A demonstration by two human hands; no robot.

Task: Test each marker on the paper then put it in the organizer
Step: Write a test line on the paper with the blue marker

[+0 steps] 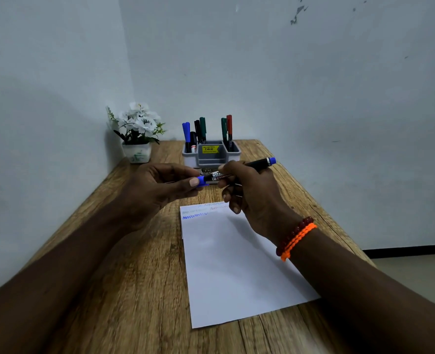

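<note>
Marker, black-barrelled with blue ends [236, 171], is clamped in your right hand [249, 198]; your left hand [157, 190] pinches its blue cap [201, 180]. Misaligned capping could smear ink on fingers or the white paper [236, 264]

Flowers: I see a white potted plant [137, 132] at the table's [124, 251] far left corner.
Walls: pale, with scuffs [297, 14] upper right.

A plain home or small-office desk corner. A wood-grain tabletop [139, 264] is pushed into the meeting of two bare pale walls [313, 85], scuffed at 1 o'clock. At 12 o'clock stands a grey organizer [211, 157] of markers, a potted white artificial flower [138, 131] at 11 o'clock, and white paper [236, 264] lies centre.
</note>
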